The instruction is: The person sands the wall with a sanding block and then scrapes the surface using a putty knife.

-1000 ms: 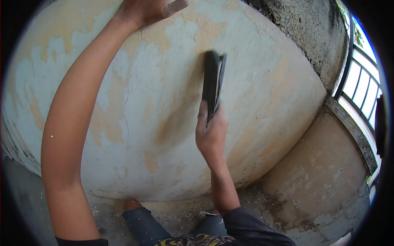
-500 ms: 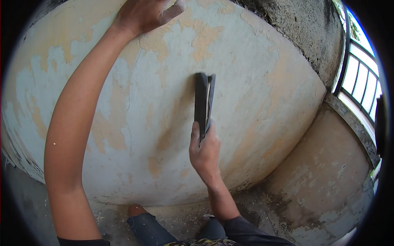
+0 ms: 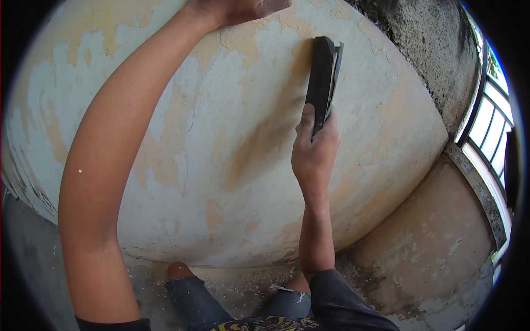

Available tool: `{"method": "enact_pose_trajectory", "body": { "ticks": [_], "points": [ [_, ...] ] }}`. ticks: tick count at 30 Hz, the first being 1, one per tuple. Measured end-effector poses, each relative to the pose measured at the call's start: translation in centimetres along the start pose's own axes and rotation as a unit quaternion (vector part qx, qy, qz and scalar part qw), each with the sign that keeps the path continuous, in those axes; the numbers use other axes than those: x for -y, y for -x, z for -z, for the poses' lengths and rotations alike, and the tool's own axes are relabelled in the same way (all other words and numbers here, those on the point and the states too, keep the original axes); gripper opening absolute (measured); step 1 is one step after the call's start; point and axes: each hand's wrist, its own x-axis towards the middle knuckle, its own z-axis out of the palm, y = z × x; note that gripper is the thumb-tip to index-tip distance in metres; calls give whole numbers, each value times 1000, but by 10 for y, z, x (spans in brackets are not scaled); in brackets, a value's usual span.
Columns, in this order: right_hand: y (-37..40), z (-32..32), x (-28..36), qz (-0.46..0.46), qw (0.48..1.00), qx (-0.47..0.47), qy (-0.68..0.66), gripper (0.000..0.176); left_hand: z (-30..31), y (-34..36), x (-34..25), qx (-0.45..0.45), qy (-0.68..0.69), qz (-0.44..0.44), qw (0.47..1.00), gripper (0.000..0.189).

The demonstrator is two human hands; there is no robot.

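My right hand (image 3: pixel 316 140) is closed around the lower end of a long black sanding block (image 3: pixel 321 77). The block points up the wall, and a pale strip shows between its two long dark sides. Its shadow falls to the left on the wall (image 3: pixel 265 204), which has pale paint with peeled, tan patches. My left hand (image 3: pixel 237 10) is raised at the top edge of the view, by the upper wall. Its thumb is stretched out, while the other fingers are cut off by the frame.
Rough dark concrete (image 3: pixel 425 49) borders the wall at the upper right. A low stained side wall (image 3: pixel 425 237) meets it, with a metal railing (image 3: pixel 491 132) beyond. Paint flakes lie on the grey floor (image 3: pixel 232 281) around my knees.
My right hand has moved up and to the right with the sanding block. In the view, my left hand has shifted up and right, and the wall has shifted slightly too.
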Motion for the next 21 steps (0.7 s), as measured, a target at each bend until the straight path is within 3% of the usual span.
{"method": "enact_pose_trajectory", "body": {
  "ticks": [6, 12, 16, 17, 21],
  "points": [
    [161, -25, -87, -38, 998, 47, -24, 30, -4, 0, 9, -33, 0, -3, 999, 83],
    [40, -10, -15, -16, 999, 32, 14, 21, -3, -1, 2, -7, -4, -7, 1000, 84],
    [129, -31, -55, -60, 995, 75, -15, 29, 6, 0, -6, 1, 2, 7, 1000, 84],
    [157, -39, -69, -34, 996, 77, -13, 34, 8, -1, -7, -12, -7, 6, 1000, 84],
    [133, -46, -36, -51, 994, 89, -23, 40, 11, -5, -6, 16, 44, 31, 998, 85]
  ]
}}
